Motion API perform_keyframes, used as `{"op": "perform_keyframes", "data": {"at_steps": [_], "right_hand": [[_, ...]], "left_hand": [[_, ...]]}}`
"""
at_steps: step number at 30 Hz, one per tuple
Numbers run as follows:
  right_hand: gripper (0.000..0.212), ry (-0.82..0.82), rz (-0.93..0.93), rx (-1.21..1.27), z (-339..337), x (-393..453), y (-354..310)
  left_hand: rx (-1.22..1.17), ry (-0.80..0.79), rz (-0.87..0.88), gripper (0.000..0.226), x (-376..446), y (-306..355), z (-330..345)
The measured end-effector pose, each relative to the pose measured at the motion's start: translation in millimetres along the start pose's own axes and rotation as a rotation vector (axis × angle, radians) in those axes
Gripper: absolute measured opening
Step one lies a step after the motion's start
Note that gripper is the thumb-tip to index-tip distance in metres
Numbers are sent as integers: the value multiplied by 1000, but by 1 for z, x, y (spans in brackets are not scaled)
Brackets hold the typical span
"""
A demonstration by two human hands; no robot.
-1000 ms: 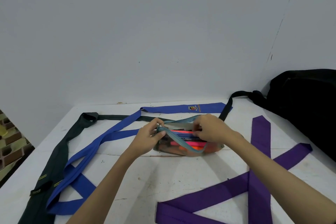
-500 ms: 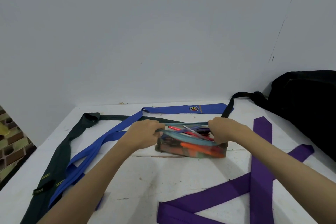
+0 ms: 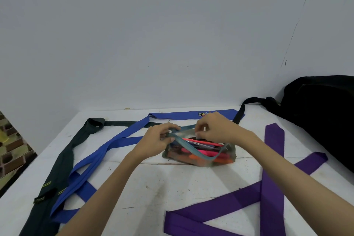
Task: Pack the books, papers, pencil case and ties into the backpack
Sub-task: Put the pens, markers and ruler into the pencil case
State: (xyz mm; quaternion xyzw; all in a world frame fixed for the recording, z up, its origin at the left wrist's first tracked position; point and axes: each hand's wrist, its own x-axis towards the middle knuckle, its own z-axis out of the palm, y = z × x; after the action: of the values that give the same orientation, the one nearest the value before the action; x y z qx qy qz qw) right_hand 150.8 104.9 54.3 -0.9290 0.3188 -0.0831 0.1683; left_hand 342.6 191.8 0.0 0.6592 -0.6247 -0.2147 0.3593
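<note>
A see-through pencil case (image 3: 201,156) full of pink and orange pens stands mid-table, its teal zip gaping open. My left hand (image 3: 159,140) pinches the zip's left end. My right hand (image 3: 214,127) pinches the zip's far edge near the middle. A blue tie (image 3: 107,147) and a dark green tie (image 3: 65,159) lie to the left; a purple tie (image 3: 272,188) lies crossed at the right. The black backpack (image 3: 321,113) sits at the far right against the wall. No books or papers are in view.
The white table (image 3: 157,186) is scuffed and cracked across its middle. A backpack strap (image 3: 241,109) reaches over the blue tie's end. A grey wall stands right behind. A patterned floor shows past the table's left edge.
My right hand has moved from the case's right end back to the middle of the zip. The zip mouth has sagged open again. My left hand keeps its hold on the left end.
</note>
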Motion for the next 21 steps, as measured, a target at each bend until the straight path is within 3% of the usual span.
{"op": "perform_keyframes", "data": {"at_steps": [3,8,13,17,21], "right_hand": [[18,27,-35,60,18,8,-13],[21,60,21,234,53,13,-21],[11,227,66,458,46,20,-24],[12,253,26,358,49,29,-39],[12,224,-36,67,46,32,-49]], "left_hand": [[-250,38,-88,35,-6,-4,3],[-382,94,-188,16,-11,-12,8],[-491,162,-269,14,-11,-19,11],[-505,241,-263,15,-11,-15,11],[-515,247,-244,14,-10,-14,10]]}}
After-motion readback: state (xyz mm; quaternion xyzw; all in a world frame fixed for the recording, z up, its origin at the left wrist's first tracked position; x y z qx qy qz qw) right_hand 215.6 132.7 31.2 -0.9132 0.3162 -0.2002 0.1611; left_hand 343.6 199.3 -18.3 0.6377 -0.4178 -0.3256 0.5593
